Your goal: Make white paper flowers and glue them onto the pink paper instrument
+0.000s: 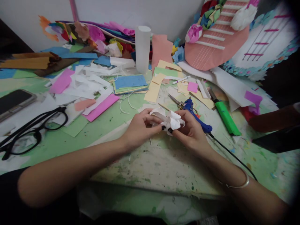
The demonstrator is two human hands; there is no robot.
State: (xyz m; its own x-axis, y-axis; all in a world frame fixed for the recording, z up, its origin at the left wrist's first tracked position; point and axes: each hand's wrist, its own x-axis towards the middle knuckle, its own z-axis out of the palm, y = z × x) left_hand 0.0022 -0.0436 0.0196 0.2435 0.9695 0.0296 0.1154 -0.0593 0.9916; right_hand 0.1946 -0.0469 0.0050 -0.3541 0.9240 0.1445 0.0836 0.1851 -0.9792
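A white paper flower [173,120] with curled petals is held between both hands above the front of the table. My left hand [142,125] pinches its left side, thumb and fingers closed on the paper. On the other side my right hand [191,129] grips the petals, its thumb pressed near the flower's middle. Just beyond the right hand lie a blue glue gun [199,122] with a black cord and a pair of scissors [175,99]. The flower's underside is hidden by the fingers.
Black eyeglasses [38,132] and a phone [16,101] lie at left beside white paper scraps [82,82]. A stack of coloured paper [130,82] and a white paper roll [143,50] stand behind. At right are a green-handled cutter [227,117] and a pink guitar-like cutout [211,50].
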